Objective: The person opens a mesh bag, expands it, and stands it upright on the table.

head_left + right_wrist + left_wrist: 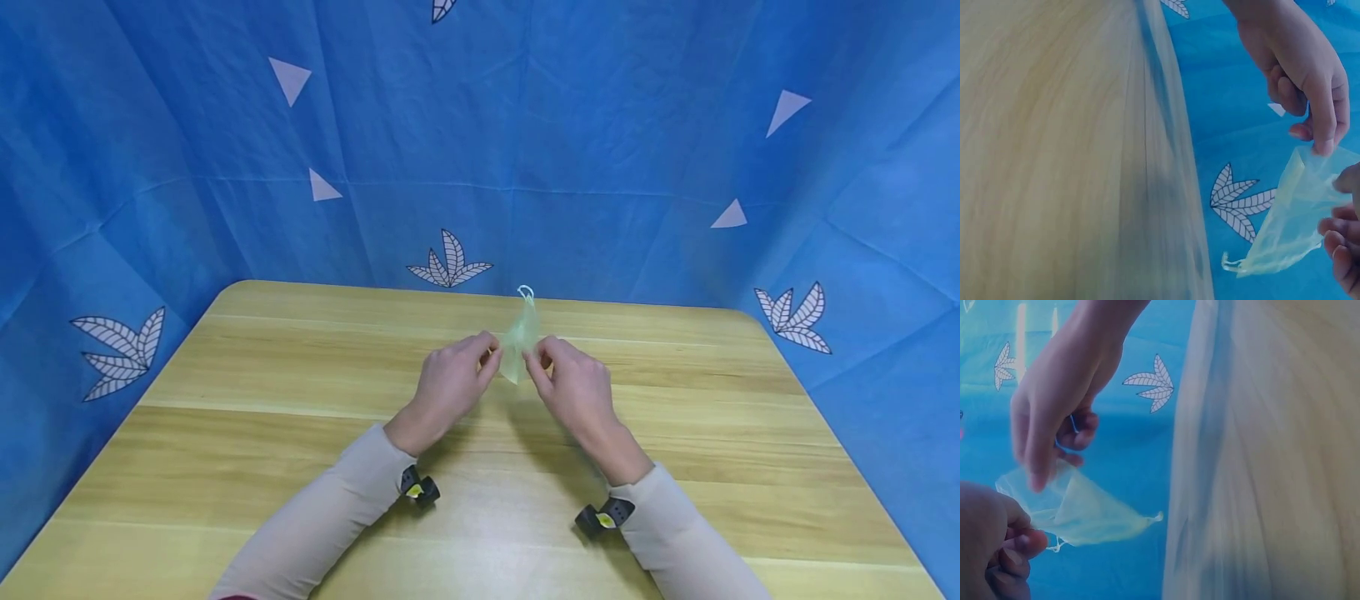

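Observation:
A small, sheer pale green drawstring pouch [522,333] is held up above the table between both hands. Its white cord loop [526,292] points away from me in the head view. My left hand [450,379] pinches one side of the pouch between thumb and fingers. On the opposite side, my right hand [573,383] pinches the thin fabric. In the left wrist view the pouch [1100,515] hangs spread and creased, with a short cord at its tip. The right wrist view shows the pouch [1279,228] partly covered by fingers. Whether anything is inside, I cannot tell.
The light wooden table [262,467] extends under both forearms, its rounded far corners near a blue cloth backdrop [615,125] printed with white leaves and triangles. Each wrist carries a strapped black camera, one on the left wrist [422,489] and one on the right [600,518].

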Available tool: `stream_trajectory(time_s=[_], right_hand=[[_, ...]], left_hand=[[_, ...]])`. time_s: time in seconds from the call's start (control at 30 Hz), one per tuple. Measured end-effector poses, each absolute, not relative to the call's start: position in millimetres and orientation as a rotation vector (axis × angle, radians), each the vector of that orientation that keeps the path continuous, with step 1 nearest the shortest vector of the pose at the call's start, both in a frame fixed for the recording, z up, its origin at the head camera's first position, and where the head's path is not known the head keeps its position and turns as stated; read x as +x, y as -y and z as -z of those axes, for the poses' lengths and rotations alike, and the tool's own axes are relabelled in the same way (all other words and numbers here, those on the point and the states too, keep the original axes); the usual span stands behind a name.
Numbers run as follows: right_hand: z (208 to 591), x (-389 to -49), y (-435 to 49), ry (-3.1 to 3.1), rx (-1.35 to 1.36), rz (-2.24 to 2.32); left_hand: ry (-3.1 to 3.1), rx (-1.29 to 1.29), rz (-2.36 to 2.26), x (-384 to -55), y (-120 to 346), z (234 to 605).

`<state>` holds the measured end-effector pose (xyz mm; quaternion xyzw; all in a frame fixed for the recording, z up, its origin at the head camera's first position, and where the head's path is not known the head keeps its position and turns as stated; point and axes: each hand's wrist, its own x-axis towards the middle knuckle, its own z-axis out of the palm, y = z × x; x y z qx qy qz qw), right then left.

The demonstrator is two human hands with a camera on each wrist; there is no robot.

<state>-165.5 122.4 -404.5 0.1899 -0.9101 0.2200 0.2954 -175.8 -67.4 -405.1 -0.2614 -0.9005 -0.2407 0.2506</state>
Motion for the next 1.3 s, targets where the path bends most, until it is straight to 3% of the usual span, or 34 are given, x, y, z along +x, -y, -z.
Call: stream_trajectory(time_s=[0.4,1.0,1.3], right_hand=[[407,-169,-128,2.312,0.459,-0.52],[410,-166,-120,2.305,0.591,-0.607],[411,-164,-117,2.398,0.523,-0.656]], left_hand=[[2.416,-0.795,0.668,-173,64,408],[2.437,-0.659,0.719,-176,69,406],[2.392,-0.637,0.802,-178,70,402]])
